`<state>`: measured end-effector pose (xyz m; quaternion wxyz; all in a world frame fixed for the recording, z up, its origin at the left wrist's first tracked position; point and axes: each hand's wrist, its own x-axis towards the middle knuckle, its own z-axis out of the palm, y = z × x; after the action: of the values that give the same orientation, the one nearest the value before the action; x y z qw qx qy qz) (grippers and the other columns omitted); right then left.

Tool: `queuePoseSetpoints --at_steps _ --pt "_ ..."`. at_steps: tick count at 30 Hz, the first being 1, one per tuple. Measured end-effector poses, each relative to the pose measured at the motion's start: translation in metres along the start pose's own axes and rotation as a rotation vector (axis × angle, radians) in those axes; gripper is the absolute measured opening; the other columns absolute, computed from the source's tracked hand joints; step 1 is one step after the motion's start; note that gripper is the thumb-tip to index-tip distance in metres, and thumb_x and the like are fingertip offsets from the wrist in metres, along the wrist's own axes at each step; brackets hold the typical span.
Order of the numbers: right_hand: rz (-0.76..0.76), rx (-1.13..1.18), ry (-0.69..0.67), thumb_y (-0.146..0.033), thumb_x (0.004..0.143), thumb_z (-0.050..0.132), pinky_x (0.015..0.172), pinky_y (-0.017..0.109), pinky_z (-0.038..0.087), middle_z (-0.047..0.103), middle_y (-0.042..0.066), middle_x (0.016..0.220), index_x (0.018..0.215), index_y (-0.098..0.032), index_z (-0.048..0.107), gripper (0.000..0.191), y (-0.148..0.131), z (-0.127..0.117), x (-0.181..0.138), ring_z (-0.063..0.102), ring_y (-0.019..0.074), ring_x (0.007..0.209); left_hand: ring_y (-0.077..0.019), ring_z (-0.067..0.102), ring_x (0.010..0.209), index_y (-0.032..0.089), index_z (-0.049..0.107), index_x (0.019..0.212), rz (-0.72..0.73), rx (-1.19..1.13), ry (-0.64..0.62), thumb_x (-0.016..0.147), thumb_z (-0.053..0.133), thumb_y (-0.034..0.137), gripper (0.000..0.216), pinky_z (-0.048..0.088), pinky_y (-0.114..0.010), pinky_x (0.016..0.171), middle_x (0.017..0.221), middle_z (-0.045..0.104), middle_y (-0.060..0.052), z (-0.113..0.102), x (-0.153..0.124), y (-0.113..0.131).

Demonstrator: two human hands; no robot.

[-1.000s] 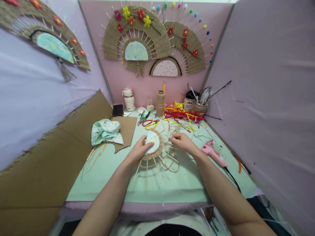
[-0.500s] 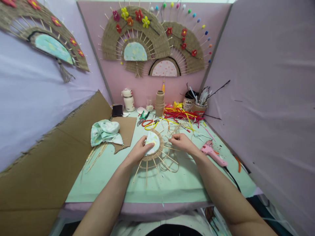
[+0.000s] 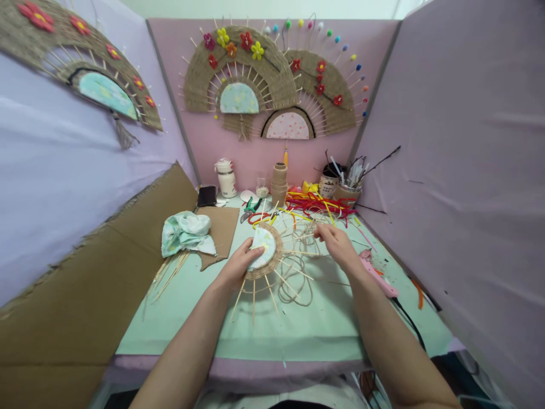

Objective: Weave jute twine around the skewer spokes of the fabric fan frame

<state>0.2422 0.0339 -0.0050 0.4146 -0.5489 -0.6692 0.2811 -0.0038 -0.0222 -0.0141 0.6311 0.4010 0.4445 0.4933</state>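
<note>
My left hand (image 3: 238, 262) grips a half-round fan frame (image 3: 276, 253) by its straight side, thumb lying on the pale green floral fabric (image 3: 263, 241). A band of woven jute twine edges the fabric, and thin bamboo sticks (image 3: 254, 301) fan out from it. To the right of the frame, my right hand (image 3: 336, 243) is closed in a pinch near the tips of the sticks, on what looks like the jute twine; the strand itself is hard to see at the fingertips. Loose loops of twine (image 3: 304, 301) lie under and beside the sticks.
Behind the frame are scissors (image 3: 258, 218), green-handled pruners (image 3: 251, 209), a twine spool (image 3: 279, 184) and red and yellow pipe cleaners (image 3: 319, 201). A pink glue gun (image 3: 381, 278) lies right, its cord by my forearm. Crumpled fabric (image 3: 187, 233) and cardboard (image 3: 223, 227) sit left.
My right hand has moved right, away from the woven band, still pinched. My left hand keeps its grip on the fan frame. The view has tilted slightly upward.
</note>
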Motion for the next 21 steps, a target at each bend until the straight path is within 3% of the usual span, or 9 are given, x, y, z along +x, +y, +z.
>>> queuePoseSetpoints --at_steps 2,5,10,15,21 --pt "0.009 -0.054 0.093 -0.052 0.082 0.043 0.071 0.031 0.04 0.064 0.007 0.078 0.077 -0.017 0.06 0.04 0.004 -0.019 -0.011 0.055 0.0211 0.075 -0.0144 0.065 0.076 0.017 0.058 0.109 0.001 -0.05 -0.016 0.069 0.073 0.032 0.046 0.05 -0.022 0.066 0.1 0.07 -0.007 -0.002 0.001 0.0" --pt "0.089 -0.313 0.233 -0.053 0.078 0.047 0.073 0.035 0.041 0.067 0.01 0.088 0.085 -0.017 0.063 0.039 0.027 -0.048 -0.033 0.059 0.0242 0.08 -0.0136 0.064 0.071 0.017 0.057 0.112 -0.021 -0.1 -0.028 0.071 0.072 0.031 0.046 0.053 -0.025 0.064 0.103 0.068 -0.008 -0.004 0.002 -0.001" --pt "0.34 -0.809 0.095 -0.066 0.069 0.052 0.071 0.045 0.044 0.064 0.021 0.108 0.105 -0.015 0.066 0.063 0.081 -0.086 -0.056 0.058 0.0402 0.098 -0.0135 0.063 0.066 0.018 0.059 0.112 -0.046 -0.125 -0.029 0.072 0.072 0.032 0.044 0.056 -0.028 0.059 0.102 0.067 -0.008 -0.006 0.003 -0.003" --pt "0.317 -0.852 -0.037 -0.062 0.071 0.053 0.077 0.042 0.045 0.067 0.021 0.102 0.103 -0.01 0.066 0.062 0.109 -0.094 -0.053 0.062 0.0364 0.095 -0.0126 0.062 0.063 0.018 0.06 0.11 -0.027 -0.137 -0.041 0.073 0.071 0.034 0.042 0.054 -0.025 0.056 0.095 0.068 -0.008 -0.006 0.002 -0.003" --pt "0.214 -0.823 -0.074 -0.06 0.067 0.058 0.072 0.039 0.044 0.069 0.016 0.089 0.083 -0.017 0.065 0.047 0.111 -0.085 -0.051 0.063 0.0326 0.084 -0.0138 0.063 0.063 0.017 0.06 0.111 -0.027 -0.133 -0.033 0.074 0.07 0.036 0.043 0.054 -0.025 0.057 0.093 0.069 -0.009 -0.007 0.003 -0.003"
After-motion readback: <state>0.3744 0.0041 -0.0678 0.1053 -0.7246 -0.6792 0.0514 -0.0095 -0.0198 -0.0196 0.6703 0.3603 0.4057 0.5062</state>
